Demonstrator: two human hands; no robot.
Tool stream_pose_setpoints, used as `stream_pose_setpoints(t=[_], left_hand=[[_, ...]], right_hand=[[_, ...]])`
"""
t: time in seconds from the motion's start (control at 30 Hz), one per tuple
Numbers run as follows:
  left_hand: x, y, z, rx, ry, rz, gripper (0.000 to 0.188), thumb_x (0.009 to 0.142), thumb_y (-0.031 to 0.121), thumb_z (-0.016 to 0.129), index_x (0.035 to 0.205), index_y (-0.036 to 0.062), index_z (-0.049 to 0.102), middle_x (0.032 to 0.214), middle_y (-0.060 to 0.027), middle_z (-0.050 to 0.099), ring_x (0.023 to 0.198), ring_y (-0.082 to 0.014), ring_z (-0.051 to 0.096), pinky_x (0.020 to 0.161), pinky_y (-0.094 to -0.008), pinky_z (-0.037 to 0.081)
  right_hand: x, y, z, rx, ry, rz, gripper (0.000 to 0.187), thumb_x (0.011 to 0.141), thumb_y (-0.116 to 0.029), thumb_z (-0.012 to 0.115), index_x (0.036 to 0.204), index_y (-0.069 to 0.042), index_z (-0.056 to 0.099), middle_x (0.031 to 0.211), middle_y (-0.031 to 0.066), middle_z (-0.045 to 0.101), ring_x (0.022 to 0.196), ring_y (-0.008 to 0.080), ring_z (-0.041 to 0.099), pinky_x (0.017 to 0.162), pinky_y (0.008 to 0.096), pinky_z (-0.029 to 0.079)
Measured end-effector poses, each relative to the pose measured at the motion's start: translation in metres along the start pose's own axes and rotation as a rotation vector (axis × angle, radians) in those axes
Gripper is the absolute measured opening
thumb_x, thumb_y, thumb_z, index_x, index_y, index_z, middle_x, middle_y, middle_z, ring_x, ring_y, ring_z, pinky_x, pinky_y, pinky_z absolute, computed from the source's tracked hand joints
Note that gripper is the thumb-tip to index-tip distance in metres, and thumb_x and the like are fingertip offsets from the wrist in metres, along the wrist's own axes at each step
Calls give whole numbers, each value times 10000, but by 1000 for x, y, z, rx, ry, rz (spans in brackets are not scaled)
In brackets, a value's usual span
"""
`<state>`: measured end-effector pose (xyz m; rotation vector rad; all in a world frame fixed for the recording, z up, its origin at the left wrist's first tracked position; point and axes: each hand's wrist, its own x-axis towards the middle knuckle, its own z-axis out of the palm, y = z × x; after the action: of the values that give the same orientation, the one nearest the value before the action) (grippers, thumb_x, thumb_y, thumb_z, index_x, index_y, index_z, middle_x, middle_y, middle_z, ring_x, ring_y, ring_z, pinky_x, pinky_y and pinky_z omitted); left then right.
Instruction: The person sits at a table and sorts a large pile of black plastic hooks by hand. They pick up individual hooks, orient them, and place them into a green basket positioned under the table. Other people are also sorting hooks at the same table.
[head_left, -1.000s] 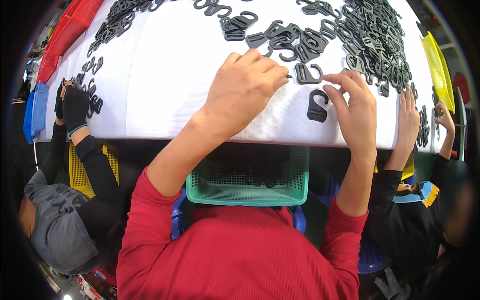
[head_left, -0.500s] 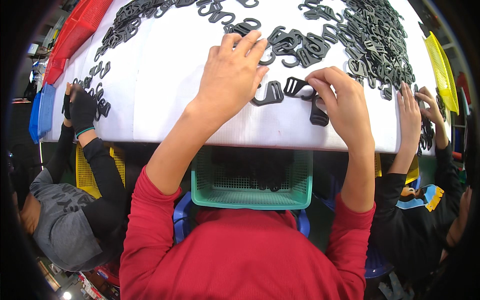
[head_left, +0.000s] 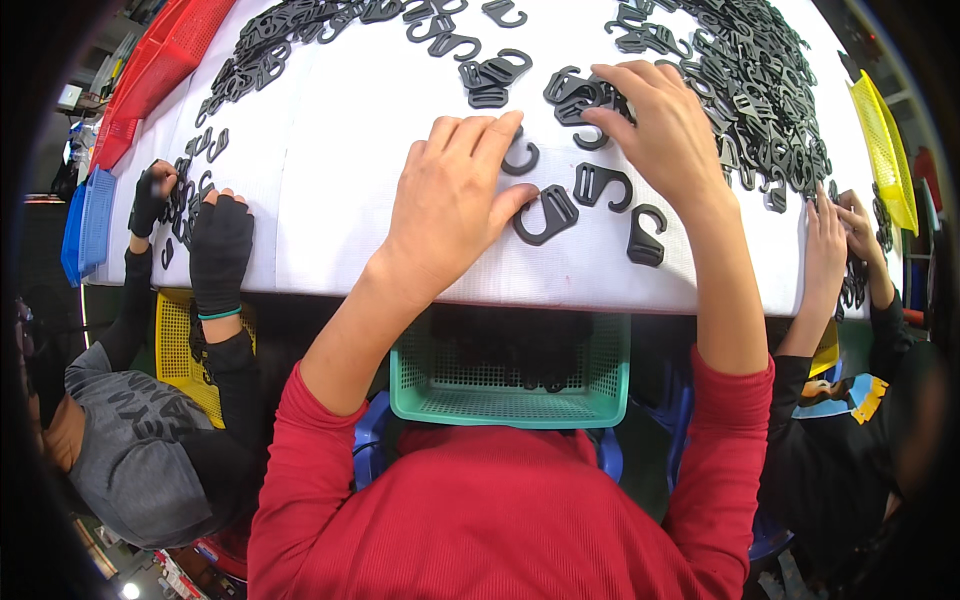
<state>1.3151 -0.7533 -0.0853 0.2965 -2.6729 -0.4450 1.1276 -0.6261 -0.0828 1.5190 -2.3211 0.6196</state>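
Black plastic hooks with slotted ends lie on the white tabletop. My left hand [head_left: 455, 195] rests palm down with fingers stretched and thumb out, partly covering one curved hook [head_left: 525, 155]. Its thumb tip reaches the edge of another hook [head_left: 547, 215]. My right hand [head_left: 665, 130] arches over a small cluster of hooks [head_left: 575, 95], thumb and fingers apart; whether it touches them is hard to see. Between and below my hands lie two single hooks, one slot-up [head_left: 603, 186] and one near the table's front [head_left: 647, 236].
A large heap of hooks [head_left: 755, 95] spreads at right, another [head_left: 255, 50] at far left. Below the table edge sits a green basket [head_left: 510, 415] with dark pieces inside. Co-workers' hands work at left [head_left: 220, 245] and right [head_left: 825, 240]. Red [head_left: 165, 60] and yellow baskets [head_left: 885, 150] flank the table.
My right hand has let go of a hook and moved up and left to the cluster. Hooks it was over now lie apart. My left hand has shifted slightly down.
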Motion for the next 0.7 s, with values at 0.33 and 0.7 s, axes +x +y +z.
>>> stream_pose_setpoints(t=[0.33,0.7], left_hand=[[8,-12,7,15,53,18,541,773,219,758,1261,63,584,1176,-99,632,1066,-265,564,912,-388,446],[3,-15,-28,-401,-149,-447,276,887,188,678,1122,44,685,685,-87,649,602,-117,548,596,-293,458]], right_hand=[[-1,-4,-4,62,6,37,251,777,-212,746,991,-83,728,989,56,671,985,247,586,853,401,438],[-23,-21,-8,131,-83,24,241,814,-201,724,1019,-74,721,1065,53,635,974,259,573,852,392,447]])
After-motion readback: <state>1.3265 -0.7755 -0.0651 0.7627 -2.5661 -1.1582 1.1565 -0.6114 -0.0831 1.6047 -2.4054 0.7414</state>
